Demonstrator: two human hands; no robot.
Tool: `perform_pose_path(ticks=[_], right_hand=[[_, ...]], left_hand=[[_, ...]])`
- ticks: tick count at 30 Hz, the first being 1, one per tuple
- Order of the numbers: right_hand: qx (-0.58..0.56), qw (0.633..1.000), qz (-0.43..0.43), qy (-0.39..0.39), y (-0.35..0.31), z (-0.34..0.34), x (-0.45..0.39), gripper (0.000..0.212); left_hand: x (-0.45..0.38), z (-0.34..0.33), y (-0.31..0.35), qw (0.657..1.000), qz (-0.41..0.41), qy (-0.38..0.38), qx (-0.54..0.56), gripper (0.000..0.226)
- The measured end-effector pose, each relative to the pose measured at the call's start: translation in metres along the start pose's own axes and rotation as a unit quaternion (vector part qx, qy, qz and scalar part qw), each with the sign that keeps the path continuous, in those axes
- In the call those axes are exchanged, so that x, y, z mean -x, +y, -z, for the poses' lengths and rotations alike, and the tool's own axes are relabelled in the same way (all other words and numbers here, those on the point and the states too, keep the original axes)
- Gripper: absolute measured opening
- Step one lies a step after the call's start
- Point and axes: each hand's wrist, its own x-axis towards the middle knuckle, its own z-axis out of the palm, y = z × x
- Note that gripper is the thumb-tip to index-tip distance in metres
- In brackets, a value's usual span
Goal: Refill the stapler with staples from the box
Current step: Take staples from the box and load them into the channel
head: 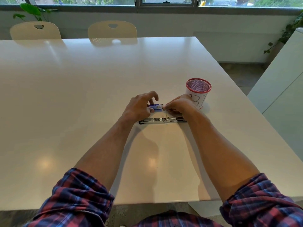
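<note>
A small blue staple box is held just above the white table. My left hand grips its left end between thumb and fingers. My right hand pinches at the box's right end; whether it holds the box's inner tray or staples is hidden by the fingers. The black and chrome stapler lies flat on the table directly in front of the hands, swung fully open with its metal channel facing up.
A pink mesh pen cup with a white paper label stands just right of my right hand. Two cream chairs sit at the table's far edge. The table's right edge runs close by, with a white cabinet beyond.
</note>
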Motion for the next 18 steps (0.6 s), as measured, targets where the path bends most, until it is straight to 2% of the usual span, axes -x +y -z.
perform_pose_path(ticks=[7, 18], right_hand=[[-0.017, 0.999, -0.019, -0.021, -0.0036, 0.0019, 0.0045, 0.022], [-0.015, 1.000, -0.001, -0.014, -0.0023, -0.0020, 0.0074, 0.021]], left_hand=[[-0.0017, 0.0008, -0.0017, 1.000, 0.000, -0.007, -0.002, 0.046], [-0.0015, 0.0015, 0.0002, 1.000, 0.008, -0.011, -0.012, 0.043]])
